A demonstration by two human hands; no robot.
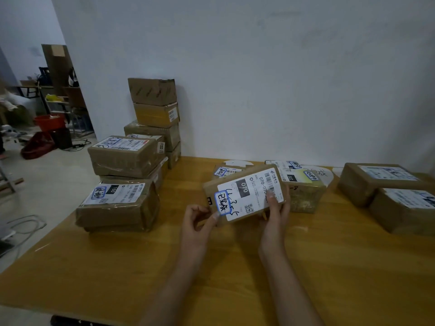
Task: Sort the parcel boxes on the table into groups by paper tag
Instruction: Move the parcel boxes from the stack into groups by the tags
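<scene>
In the middle of the frame a parcel box (244,194) is held tilted above the wooden table (211,267), its white label facing up. The left hand (197,222) pinches its lower left corner, thumb on the blue-edged tag (222,202), other fingers curled. The right hand (275,215) grips its right end, thumb on the label. A stack of boxes (153,114) stands at centre left.

One head camera, wide-angle, looks forward and down over the tabletop (329,267) towards the wall (259,78). It sits close to the box (249,191) at centre, tabletop's near edge at frame bottom, floor (47,184) left.
</scene>
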